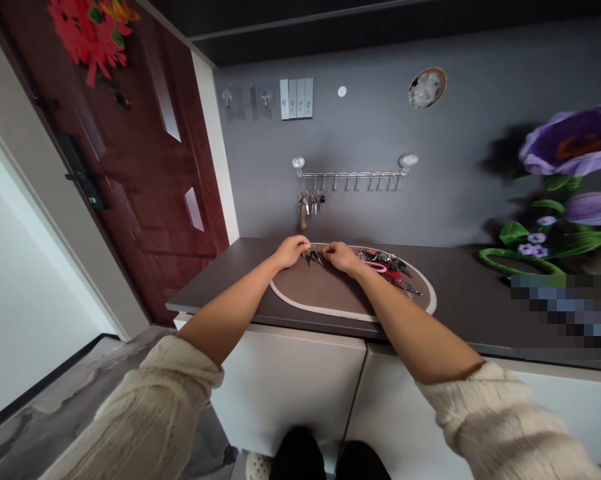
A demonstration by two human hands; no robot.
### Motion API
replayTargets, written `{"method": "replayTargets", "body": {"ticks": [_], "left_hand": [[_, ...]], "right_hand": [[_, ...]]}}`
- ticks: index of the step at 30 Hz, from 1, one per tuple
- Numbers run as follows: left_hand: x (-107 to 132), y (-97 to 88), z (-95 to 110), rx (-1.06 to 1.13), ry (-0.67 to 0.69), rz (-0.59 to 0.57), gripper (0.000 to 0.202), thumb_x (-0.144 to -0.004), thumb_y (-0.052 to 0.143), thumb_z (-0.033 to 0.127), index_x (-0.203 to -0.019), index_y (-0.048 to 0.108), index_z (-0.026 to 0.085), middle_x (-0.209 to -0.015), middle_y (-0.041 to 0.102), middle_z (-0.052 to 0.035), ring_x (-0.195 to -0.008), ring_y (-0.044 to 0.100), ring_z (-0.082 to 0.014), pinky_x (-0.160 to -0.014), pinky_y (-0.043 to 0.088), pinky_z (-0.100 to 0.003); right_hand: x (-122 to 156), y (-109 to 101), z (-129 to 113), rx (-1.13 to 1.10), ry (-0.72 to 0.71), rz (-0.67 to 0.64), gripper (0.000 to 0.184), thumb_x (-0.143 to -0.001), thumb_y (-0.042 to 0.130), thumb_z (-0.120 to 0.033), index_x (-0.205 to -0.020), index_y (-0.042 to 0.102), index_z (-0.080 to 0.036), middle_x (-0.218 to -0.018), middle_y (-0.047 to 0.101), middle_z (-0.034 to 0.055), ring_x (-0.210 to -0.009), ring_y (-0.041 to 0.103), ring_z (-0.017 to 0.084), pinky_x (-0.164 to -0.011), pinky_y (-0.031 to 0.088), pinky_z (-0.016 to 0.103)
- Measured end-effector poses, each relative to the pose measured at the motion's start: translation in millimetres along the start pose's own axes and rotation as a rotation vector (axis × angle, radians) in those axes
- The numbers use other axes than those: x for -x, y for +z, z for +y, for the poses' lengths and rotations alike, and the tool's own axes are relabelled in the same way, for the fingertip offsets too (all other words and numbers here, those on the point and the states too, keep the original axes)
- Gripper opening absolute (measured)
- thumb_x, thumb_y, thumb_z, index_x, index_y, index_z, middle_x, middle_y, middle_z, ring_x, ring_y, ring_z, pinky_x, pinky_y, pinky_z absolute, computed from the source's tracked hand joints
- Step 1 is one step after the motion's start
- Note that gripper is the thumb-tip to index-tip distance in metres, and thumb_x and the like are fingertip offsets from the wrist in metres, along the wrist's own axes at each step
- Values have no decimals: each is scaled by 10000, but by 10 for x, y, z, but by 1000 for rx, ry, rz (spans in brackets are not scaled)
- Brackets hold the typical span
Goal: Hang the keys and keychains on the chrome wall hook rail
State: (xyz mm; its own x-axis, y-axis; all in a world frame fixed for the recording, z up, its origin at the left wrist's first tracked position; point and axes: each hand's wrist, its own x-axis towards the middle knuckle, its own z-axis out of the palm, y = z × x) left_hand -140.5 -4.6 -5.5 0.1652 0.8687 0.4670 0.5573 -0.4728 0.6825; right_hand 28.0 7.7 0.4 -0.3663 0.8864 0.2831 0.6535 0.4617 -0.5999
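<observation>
Above the oval mat (pixel 310 303), my left hand (pixel 291 253) pinches a small bunch of keys (pixel 314 257), which dangles from the fingertips. Close by on the right, my right hand (pixel 342 257) has its fingers curled and pressed together. Whatever it may hold is too small to make out. Beside that hand, a pile of keys (pixel 395 268) with red and pink pieces lies on the mat, partly hidden by my right forearm.
Over the mat, a clear hook rail (pixel 353 175) on the grey wall carries several hanging keys (pixel 314 202) at its left end. A purple fabric flower (pixel 570 143) stands right on the dark countertop (pixel 460 313). A dark red door (pixel 145 167) is at left.
</observation>
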Motion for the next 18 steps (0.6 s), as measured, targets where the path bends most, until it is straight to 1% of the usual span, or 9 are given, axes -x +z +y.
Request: {"method": "replayTargets", "body": {"ticks": [4,7,12,18], "left_hand": [[-8,8,0,137,-98,26,132,-754,446,240,-744,524,134,-671,554,-2,-591,483,-78,-575,374,-208],[-6,3,20,211,-138,49,132,-759,443,240,-759,520,133,-681,554,-8,-584,485,-73,-539,360,-196],[9,-12,77,286,-181,81,134,-759,452,243,-778,526,132,-711,570,-22,-605,500,-71,-535,363,-192],[11,-14,114,358,-190,89,161,-747,480,272,-793,537,128,-712,576,-23,-605,501,-70,-557,379,-203]], "right_hand": [[-9,12,7,-50,-28,1,156,-680,475,-177,-714,617,-121,-603,554,4,-540,442,73,-573,332,191],[-30,47,10,-170,-50,14,156,-697,480,-219,-730,595,-118,-602,537,-4,-538,429,68,-561,342,188],[-38,79,-51,-443,-56,1,142,-706,489,-203,-786,565,-115,-637,551,-2,-552,451,62,-576,384,187],[-3,44,-138,-581,-79,17,135,-713,502,-212,-793,565,-123,-715,582,20,-608,501,76,-576,413,195]]}}
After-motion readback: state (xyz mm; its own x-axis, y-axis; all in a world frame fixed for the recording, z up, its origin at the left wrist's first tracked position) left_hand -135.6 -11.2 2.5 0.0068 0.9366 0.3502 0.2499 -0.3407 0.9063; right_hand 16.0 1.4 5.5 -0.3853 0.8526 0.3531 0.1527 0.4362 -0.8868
